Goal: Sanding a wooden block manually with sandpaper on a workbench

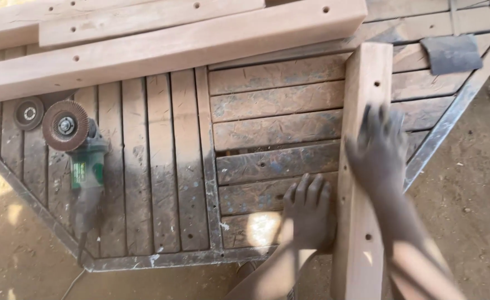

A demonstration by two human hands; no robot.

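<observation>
- Left hand (307,208): rests flat on the table (278,133) slats, fingers together and extended, edge of the hand against the left side of the plank (361,166). It holds nothing.
- Right hand (379,147): lies palm down on top of the plank, fingers slightly spread. The hand is blurred; whether it grips an abrasive sheet or pad cannot be told.
- Plank: lies across the table's right part, its near end overhanging the edge toward the person. Risk: downward pressure on the overhang may tip or slide the plank, since nothing visible clamps it.
- Risk: the left fingers sit in the angle between plank and slats; a sideways shift of the plank may pinch them.
- Grinder (81,161): lies at left with its disc (65,125) facing up and its cord running off the near edge. Risk: a snagged cord may drag it off. Plug and switch state are not visible.
- Spare disc (29,114): beside the grinder.
- Beams (173,44): stacked along the far edge, ends cut off by the frame.
- Grey sheet (451,53): far right corner; material unclear.
</observation>
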